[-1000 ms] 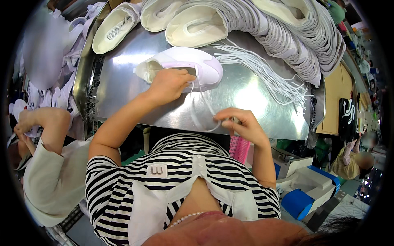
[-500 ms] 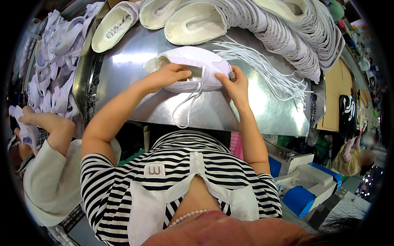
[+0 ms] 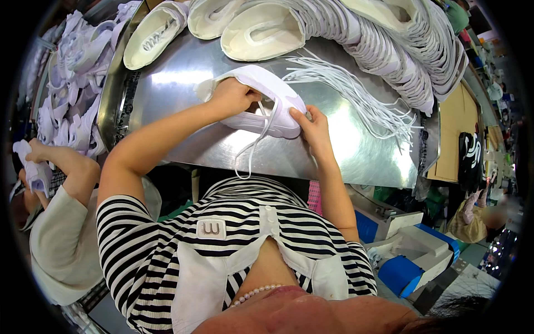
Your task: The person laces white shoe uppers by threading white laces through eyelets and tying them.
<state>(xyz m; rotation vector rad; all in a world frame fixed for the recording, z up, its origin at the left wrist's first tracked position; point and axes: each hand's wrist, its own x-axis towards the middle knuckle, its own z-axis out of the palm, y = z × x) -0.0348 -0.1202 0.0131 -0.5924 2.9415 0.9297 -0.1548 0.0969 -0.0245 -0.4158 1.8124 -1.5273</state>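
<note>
Upper [image 3: 282,101] sits at twelve o'clock over the table [image 3: 172,103], lace [image 3: 251,158] trailing toward six. Left hand [image 3: 233,99] curls into its opening, fingertips nearly together, their hold unclear; right hand [image 3: 314,127] clasps the toe at four. Light, soft, probably: grip toe and eyelet edge.

Bright light glares off the metal table [image 3: 161,99], while outer edges bow and darken.

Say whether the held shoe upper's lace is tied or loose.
Loose: the lace trails in a curve from the shoe upper, and no knot or bow shows.
</note>
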